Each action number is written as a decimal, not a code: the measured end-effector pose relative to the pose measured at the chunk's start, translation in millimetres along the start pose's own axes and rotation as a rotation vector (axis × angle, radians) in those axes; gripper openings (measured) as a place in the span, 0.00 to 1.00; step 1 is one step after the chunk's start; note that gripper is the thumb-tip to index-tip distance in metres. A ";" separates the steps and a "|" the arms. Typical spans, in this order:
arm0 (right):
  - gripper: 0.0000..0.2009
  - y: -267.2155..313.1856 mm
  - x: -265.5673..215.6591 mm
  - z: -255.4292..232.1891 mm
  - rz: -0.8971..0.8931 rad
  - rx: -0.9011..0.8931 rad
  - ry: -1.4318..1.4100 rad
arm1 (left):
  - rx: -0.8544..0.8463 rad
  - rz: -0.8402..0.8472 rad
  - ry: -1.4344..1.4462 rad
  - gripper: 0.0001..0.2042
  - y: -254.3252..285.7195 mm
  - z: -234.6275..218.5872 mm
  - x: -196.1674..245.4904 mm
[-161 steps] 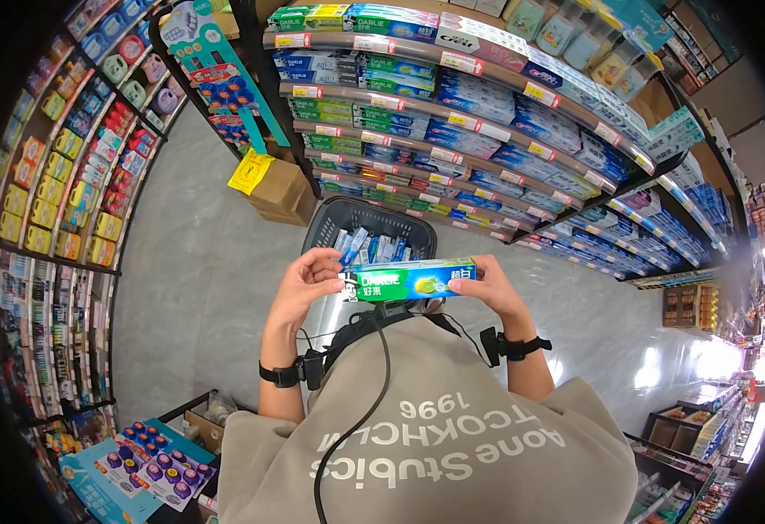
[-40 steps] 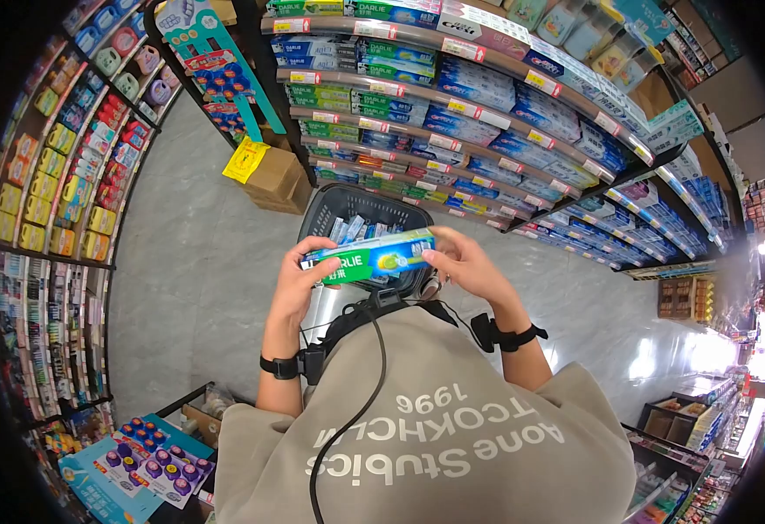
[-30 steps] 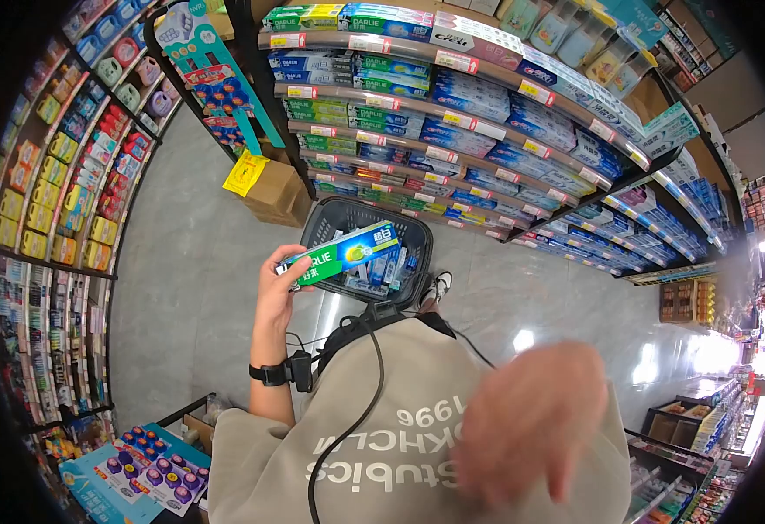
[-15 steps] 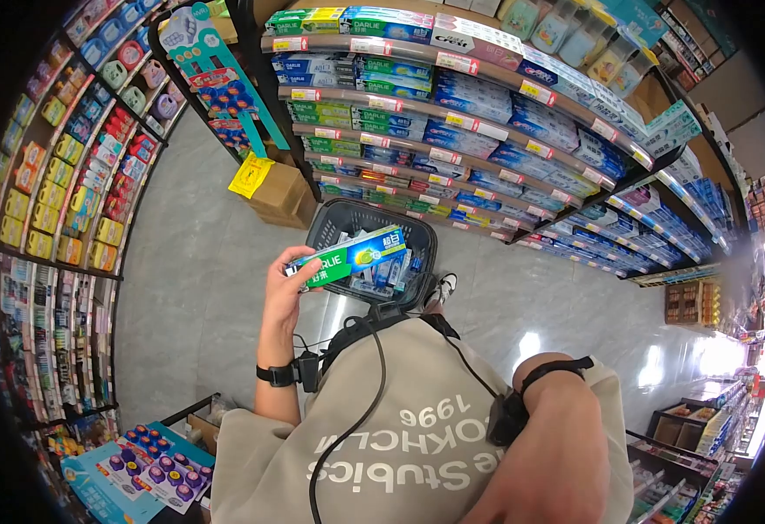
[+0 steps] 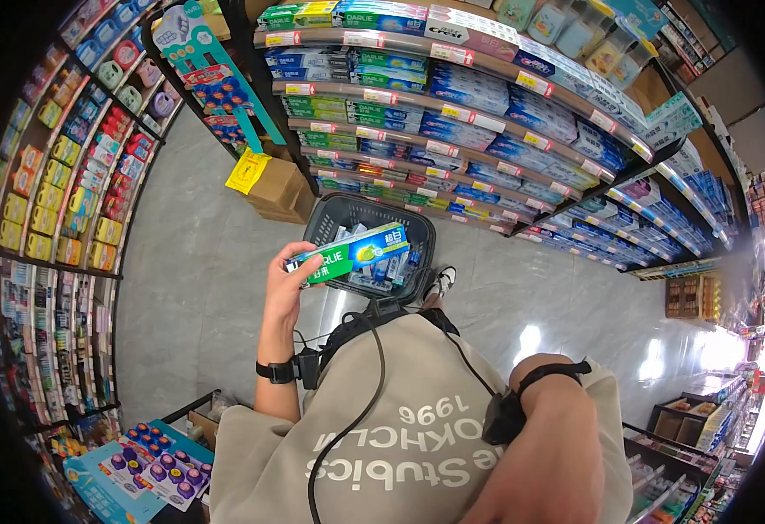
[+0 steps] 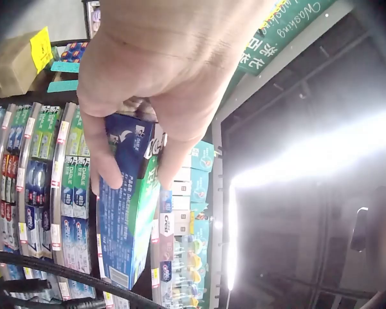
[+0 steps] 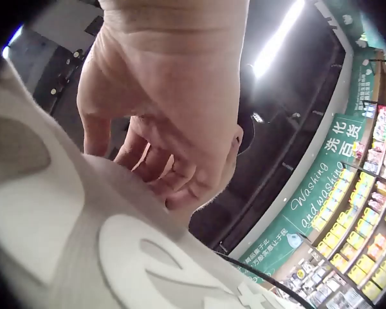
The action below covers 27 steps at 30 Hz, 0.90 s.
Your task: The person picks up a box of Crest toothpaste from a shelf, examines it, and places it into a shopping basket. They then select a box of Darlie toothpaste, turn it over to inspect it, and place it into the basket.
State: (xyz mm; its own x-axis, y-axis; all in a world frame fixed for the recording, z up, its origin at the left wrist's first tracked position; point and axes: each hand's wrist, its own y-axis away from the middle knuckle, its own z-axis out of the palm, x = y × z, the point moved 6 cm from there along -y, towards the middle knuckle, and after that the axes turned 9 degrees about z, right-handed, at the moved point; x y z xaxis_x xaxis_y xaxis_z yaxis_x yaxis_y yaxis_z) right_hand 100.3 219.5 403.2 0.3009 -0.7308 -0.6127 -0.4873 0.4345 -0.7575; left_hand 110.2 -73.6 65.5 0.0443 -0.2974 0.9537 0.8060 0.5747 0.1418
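Note:
My left hand (image 5: 285, 279) grips the left end of a green and blue toothpaste box (image 5: 348, 254), thumb across its front; the box slants up to the right over a dark basket (image 5: 429, 240). In the left wrist view the hand (image 6: 157, 90) pinches the box (image 6: 123, 212) between thumb and fingers. The head view shows my right forearm (image 5: 553, 437) bent back over the shirt, the hand out of sight. Close against the shirt (image 7: 64, 193), in the right wrist view, my right hand (image 7: 164, 109) has bent fingers, their tips partly hidden.
Several small boxes (image 5: 374, 276) lie in the basket on the floor. Shelves of toothpaste (image 5: 470, 87) curve beyond it. A cardboard carton (image 5: 282, 190) stands left of the basket, and bottle shelves (image 5: 46, 192) line the far left. A foot (image 5: 442, 281) is right of the basket.
Both hands were on the box earlier; the right let go and moved back toward the body. The left still holds the box. During the last half second the arms have barely moved.

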 end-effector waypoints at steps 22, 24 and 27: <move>0.14 12.2 27.7 -32.0 0.078 0.255 0.501 | 0.015 0.001 -0.024 0.15 0.8 -0.1 -5.7; 0.14 8.1 37.8 -25.9 0.127 0.335 0.500 | 0.020 0.001 -0.020 0.15 0.4 0.3 -6.0; 0.11 4.1 59.7 -18.5 0.143 0.345 0.452 | 0.021 -0.002 -0.023 0.15 0.5 2.0 -5.0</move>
State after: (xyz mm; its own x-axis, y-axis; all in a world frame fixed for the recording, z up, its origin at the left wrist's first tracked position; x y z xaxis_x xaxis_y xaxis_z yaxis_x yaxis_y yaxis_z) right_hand 101.1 167.9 367.7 -0.1652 -0.7713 -0.6147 -0.1794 0.6363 -0.7503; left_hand 109.2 -70.3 61.3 0.0291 -0.2811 0.9592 0.7937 0.5899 0.1488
